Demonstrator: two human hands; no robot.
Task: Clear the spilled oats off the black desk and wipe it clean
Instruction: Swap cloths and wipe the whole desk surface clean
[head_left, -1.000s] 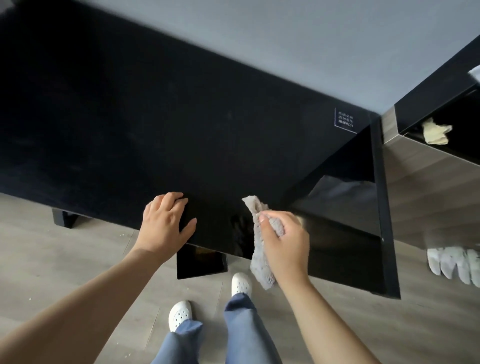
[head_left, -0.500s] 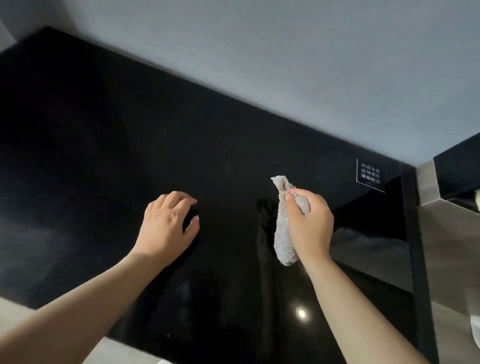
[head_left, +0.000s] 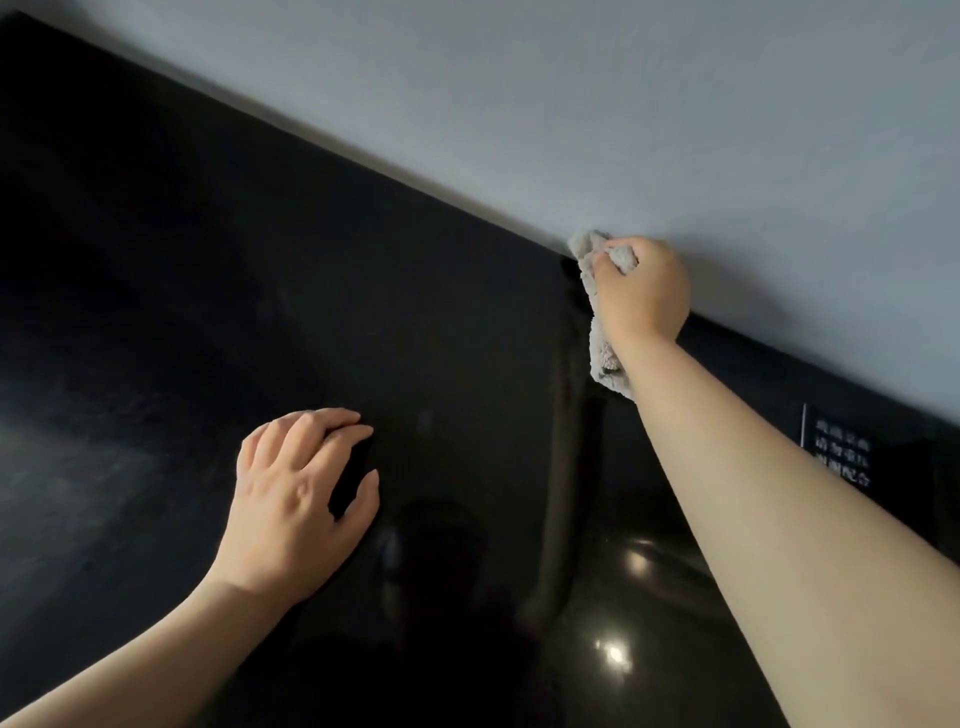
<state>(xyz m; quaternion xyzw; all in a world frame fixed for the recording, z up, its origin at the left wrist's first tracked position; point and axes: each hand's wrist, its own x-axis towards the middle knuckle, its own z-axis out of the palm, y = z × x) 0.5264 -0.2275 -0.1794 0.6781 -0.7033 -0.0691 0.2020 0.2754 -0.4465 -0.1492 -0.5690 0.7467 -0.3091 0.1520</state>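
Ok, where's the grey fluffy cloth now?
Head view: the grey fluffy cloth is gripped in the right hand at the far edge of the black desk, by the grey wall.

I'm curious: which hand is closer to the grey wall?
Right. The right hand grips the cloth at the desk edge by the wall; the left hand rests mid-desk.

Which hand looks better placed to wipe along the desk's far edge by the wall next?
Probably the right: the right hand grips the crumpled grey cloth at the glossy black desk's far edge, by the grey wall. The left hand rests on the desk nearer, holding nothing.
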